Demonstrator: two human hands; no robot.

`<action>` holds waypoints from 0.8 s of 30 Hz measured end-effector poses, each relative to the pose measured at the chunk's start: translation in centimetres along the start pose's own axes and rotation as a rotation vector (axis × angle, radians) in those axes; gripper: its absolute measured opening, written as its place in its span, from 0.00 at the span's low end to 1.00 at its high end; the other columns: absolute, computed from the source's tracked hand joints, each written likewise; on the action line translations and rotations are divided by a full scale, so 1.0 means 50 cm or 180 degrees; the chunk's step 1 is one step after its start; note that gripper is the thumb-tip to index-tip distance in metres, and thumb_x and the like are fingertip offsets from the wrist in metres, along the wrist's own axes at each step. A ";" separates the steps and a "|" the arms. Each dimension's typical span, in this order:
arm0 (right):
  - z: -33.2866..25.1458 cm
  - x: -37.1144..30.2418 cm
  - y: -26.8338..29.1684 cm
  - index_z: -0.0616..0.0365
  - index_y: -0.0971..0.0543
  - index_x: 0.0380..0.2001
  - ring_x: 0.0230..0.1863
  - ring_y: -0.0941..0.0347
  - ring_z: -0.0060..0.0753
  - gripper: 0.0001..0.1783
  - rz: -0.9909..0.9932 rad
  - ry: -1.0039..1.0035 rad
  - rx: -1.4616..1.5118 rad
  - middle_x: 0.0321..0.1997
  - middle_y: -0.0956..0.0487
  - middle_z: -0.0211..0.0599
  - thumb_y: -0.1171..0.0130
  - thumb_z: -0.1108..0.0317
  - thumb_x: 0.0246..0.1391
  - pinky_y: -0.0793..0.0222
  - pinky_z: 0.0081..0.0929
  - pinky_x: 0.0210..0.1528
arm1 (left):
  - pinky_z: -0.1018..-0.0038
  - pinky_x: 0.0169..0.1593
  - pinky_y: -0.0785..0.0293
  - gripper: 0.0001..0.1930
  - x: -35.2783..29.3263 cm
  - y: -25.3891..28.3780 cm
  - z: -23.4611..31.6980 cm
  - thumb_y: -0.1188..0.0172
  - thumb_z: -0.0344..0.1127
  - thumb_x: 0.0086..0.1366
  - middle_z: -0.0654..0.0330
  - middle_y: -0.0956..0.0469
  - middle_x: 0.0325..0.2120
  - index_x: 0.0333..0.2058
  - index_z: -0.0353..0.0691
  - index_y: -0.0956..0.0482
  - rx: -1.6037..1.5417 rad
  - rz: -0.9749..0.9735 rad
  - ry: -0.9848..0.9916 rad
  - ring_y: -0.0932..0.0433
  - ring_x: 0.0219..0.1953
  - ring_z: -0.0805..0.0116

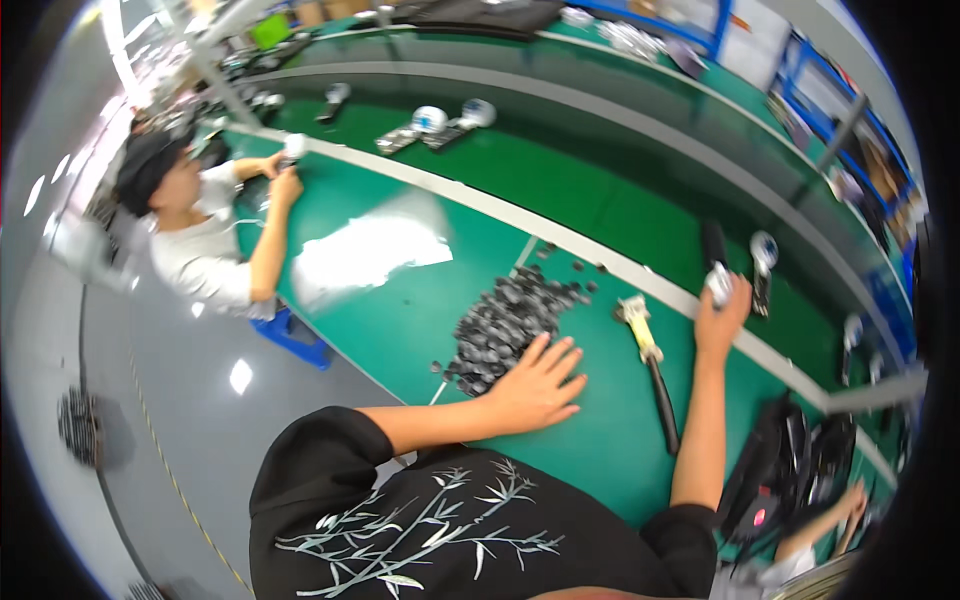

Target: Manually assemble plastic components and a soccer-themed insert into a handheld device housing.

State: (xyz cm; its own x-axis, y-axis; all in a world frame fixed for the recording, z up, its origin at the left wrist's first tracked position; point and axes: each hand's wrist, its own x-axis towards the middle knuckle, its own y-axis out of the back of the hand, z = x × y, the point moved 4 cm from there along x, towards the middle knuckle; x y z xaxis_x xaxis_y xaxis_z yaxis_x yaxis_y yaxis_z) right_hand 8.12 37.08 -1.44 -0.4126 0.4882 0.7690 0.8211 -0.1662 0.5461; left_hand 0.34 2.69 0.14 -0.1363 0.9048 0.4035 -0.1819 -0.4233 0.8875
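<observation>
My left hand [537, 388] rests palm down on the green table [375, 335], its fingers spread beside a heap of small black round pieces [505, 330]. Reaching to the far edge, my right hand [722, 315] has its fingers closed around the whitish end of a black-handled device [714, 255]; blur hides its exact kind. Between my two arms lies a hammer-like tool [652, 365] with a yellowish head and a black handle pointing towards me.
Devices with round white heads [428, 120] lie beyond the table's pale edge strip, and another device [763, 270] lies right of my hand. A co-worker [205, 235] sits at the left. Black bags [775, 465] lie at the right, near another person's hands [850, 505].
</observation>
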 end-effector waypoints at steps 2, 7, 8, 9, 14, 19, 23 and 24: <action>0.034 0.003 -0.007 0.60 0.31 0.58 0.63 0.39 0.57 0.33 0.0054 -0.0139 -0.0101 0.62 0.33 0.56 0.36 0.63 0.47 0.44 0.46 0.66 | 0.47 0.67 0.50 0.21 0.014 -0.005 0.018 0.40 0.48 0.60 0.45 0.32 0.56 0.46 0.40 0.25 0.0344 0.0155 0.0084 0.39 0.63 0.45; 0.086 0.041 -0.052 0.58 0.32 0.60 0.66 0.43 0.63 0.38 -0.0217 -0.0239 -0.0922 0.63 0.33 0.55 0.33 0.57 0.46 0.46 0.50 0.66 | 0.46 0.68 0.52 0.19 0.041 0.024 0.029 0.40 0.46 0.61 0.46 0.32 0.56 0.45 0.39 0.24 0.0309 0.0468 0.0543 0.39 0.63 0.45; 0.089 0.045 -0.052 0.58 0.32 0.60 0.66 0.43 0.63 0.38 -0.0198 -0.0191 -0.0834 0.63 0.33 0.55 0.33 0.57 0.46 0.46 0.50 0.66 | 0.46 0.68 0.52 0.19 0.034 0.025 0.039 0.40 0.45 0.61 0.46 0.32 0.56 0.45 0.39 0.24 0.0208 0.0545 0.0580 0.39 0.64 0.45; 0.093 0.050 -0.047 0.58 0.31 0.59 0.64 0.40 0.61 0.37 -0.0198 -0.0149 -0.0897 0.61 0.31 0.54 0.34 0.58 0.46 0.43 0.48 0.65 | 0.46 0.68 0.53 0.18 0.027 0.024 0.051 0.40 0.44 0.61 0.46 0.32 0.56 0.45 0.39 0.24 0.0098 0.0620 0.0608 0.39 0.64 0.45; 0.091 0.063 -0.028 0.58 0.28 0.56 0.55 0.30 0.50 0.28 -0.0689 -0.0712 0.0038 0.55 0.26 0.46 0.38 0.61 0.51 0.35 0.36 0.58 | 0.46 0.69 0.55 0.17 -0.030 0.016 0.082 0.40 0.43 0.62 0.47 0.32 0.56 0.44 0.39 0.24 0.0002 0.0732 0.0677 0.39 0.64 0.45; 0.100 0.059 -0.015 0.60 0.22 0.45 0.51 0.27 0.46 0.16 -0.0429 -0.0567 0.0343 0.47 0.21 0.41 0.43 0.66 0.54 0.33 0.32 0.56 | 0.46 0.69 0.57 0.16 -0.054 0.000 0.128 0.40 0.42 0.62 0.48 0.31 0.55 0.44 0.39 0.24 -0.0077 0.0765 0.0668 0.39 0.64 0.48; 0.096 0.056 -0.003 0.61 0.20 0.40 0.54 0.28 0.46 0.12 -0.0204 -0.0451 0.0296 0.46 0.20 0.41 0.44 0.68 0.54 0.35 0.34 0.58 | 0.46 0.69 0.56 0.16 -0.052 0.001 0.127 0.40 0.42 0.62 0.49 0.31 0.55 0.43 0.39 0.24 -0.0001 0.0796 0.0776 0.39 0.65 0.49; 0.094 0.054 -0.002 0.61 0.20 0.40 0.55 0.29 0.46 0.11 -0.0115 -0.0427 0.0217 0.46 0.20 0.41 0.44 0.69 0.54 0.36 0.34 0.59 | 0.46 0.69 0.55 0.16 -0.051 0.001 0.128 0.40 0.42 0.62 0.49 0.31 0.55 0.43 0.39 0.24 0.0015 0.0790 0.0780 0.38 0.64 0.49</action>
State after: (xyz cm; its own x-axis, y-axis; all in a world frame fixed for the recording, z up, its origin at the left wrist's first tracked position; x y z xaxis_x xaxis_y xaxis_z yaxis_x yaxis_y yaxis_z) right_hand 8.77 42.45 -1.00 -0.3898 0.6038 0.6953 0.8334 -0.0900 0.5453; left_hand 6.92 0.66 0.61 -0.4058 0.7356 0.5423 -0.1095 -0.6283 0.7702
